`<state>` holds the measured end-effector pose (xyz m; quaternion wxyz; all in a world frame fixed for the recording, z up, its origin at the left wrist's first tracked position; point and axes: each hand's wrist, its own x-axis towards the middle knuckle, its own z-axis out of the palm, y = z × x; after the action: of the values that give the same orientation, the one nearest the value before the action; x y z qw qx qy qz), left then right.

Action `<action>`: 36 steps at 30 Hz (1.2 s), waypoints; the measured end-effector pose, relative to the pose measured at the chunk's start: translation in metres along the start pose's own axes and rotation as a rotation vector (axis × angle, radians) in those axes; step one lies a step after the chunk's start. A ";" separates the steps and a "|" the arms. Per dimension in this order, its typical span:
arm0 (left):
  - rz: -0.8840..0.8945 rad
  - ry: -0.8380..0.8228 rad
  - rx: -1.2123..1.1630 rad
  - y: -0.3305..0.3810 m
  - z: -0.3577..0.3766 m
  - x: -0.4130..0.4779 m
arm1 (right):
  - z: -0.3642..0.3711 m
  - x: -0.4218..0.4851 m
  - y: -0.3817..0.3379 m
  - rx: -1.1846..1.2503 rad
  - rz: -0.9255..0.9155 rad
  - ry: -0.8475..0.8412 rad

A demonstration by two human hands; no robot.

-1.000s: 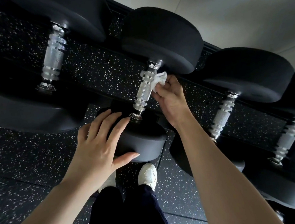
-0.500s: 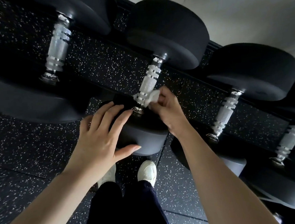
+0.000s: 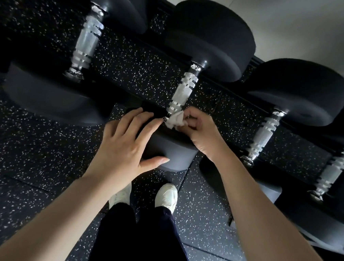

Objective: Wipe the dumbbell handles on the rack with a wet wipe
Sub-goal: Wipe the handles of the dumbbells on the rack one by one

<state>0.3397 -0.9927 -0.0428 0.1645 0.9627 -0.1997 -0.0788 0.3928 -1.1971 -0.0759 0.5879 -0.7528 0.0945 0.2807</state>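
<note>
**Risk: patchy wipe, pinched fingers**

Your right hand [image 3: 200,132] has its fingers curled, pinching the crumpled wipe [image 3: 175,120] against the near end of the middle handle [image 3: 183,90], right by the collar. Your left hand [image 3: 123,146] lies flat with straight fingers on the near weight head [image 3: 168,153], steadying it.

Likely failures:
- The balled-up wipe makes little contact, so you may skip the underside.
- The rough grip could snag and tear it.
- If the dumbbell rolls, your fingertips are in the gap.
</note>
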 end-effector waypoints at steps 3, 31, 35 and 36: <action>-0.014 0.013 -0.030 -0.001 0.001 0.000 | 0.001 -0.005 -0.002 -0.143 -0.047 0.041; -0.071 0.118 -0.358 -0.026 0.018 -0.002 | 0.019 0.020 -0.057 -1.054 -0.210 -0.173; -0.071 0.126 -0.351 -0.027 0.019 -0.002 | 0.028 0.031 -0.062 -1.060 -0.130 -0.218; -0.072 0.127 -0.354 -0.026 0.019 -0.002 | 0.029 0.032 -0.064 -1.078 -0.109 -0.218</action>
<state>0.3433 -0.9747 -0.0700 0.3406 0.9284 -0.1371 -0.0574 0.4405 -1.1449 -0.0447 0.1393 -0.9176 -0.1632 0.3347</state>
